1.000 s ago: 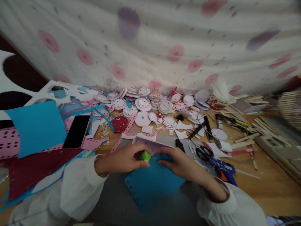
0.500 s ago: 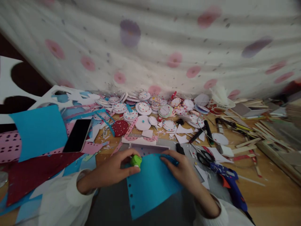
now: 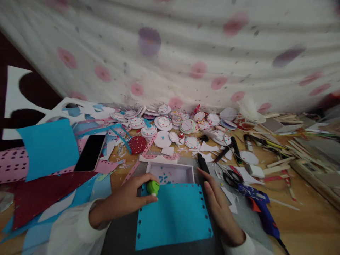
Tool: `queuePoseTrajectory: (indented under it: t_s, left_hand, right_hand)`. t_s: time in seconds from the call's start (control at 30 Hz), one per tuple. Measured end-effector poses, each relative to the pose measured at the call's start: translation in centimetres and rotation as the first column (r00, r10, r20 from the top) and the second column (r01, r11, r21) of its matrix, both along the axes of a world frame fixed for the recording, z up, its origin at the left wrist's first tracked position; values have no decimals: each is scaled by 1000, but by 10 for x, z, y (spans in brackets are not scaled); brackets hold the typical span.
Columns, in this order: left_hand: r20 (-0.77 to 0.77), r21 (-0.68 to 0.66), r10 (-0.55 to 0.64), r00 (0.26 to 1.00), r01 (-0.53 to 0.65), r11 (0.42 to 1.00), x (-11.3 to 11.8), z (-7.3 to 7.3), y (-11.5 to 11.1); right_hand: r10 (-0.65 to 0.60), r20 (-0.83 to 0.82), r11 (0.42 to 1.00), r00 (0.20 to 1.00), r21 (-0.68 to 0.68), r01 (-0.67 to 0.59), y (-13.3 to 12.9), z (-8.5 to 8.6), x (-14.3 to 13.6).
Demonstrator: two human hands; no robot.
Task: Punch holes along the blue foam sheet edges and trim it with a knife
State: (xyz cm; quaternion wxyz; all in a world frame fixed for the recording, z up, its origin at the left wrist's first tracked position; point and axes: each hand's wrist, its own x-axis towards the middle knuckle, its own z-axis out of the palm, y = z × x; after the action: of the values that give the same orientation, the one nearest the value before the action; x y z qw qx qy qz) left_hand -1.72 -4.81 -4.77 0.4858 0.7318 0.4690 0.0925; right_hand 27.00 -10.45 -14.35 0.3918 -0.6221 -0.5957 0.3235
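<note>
My left hand (image 3: 132, 196) is closed around a small green craft punch (image 3: 153, 187) at the top left corner of a blue paper sheet (image 3: 174, 217). Small punched holes run along the sheet's left, right and top edges. My right hand (image 3: 215, 196) lies just beside the sheet's right edge, fingers stretched out and holding nothing. Behind the sheet stands a shallow white box (image 3: 191, 170) with small blue and pink punched bits in it. A dark grey mat (image 3: 119, 230) lies beneath the sheet.
A phone (image 3: 89, 153) and another blue sheet (image 3: 50, 147) lie to the left. Decorated paper discs (image 3: 163, 124) crowd the back. On the right are black-handled scissors (image 3: 231, 178), a blue glue gun (image 3: 259, 205) and wooden sticks (image 3: 280, 161).
My right hand has let go of the blue sheet and opened beside it. The sheet now lies flatter and squarer, uncovering more of the white box. My left hand still holds the green punch.
</note>
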Motion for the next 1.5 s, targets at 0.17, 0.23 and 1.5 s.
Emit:
queuePoseTrajectory:
  t_s: [0.17, 0.23, 1.5]
  left_hand:
    - [-64, 59, -18, 998, 21, 998, 10, 5, 8]
    - [-50, 126, -50, 998, 56, 991, 18, 3, 14]
    - [-277, 158, -297, 914, 349, 924, 8, 14, 74]
  right_hand:
    - [2, 31, 969, 1000, 247, -10, 27, 38, -2]
    - [181, 46, 958, 982, 220, -187, 34, 57, -16]
    - [342, -665, 758, 664, -223, -613, 103, 85, -55]
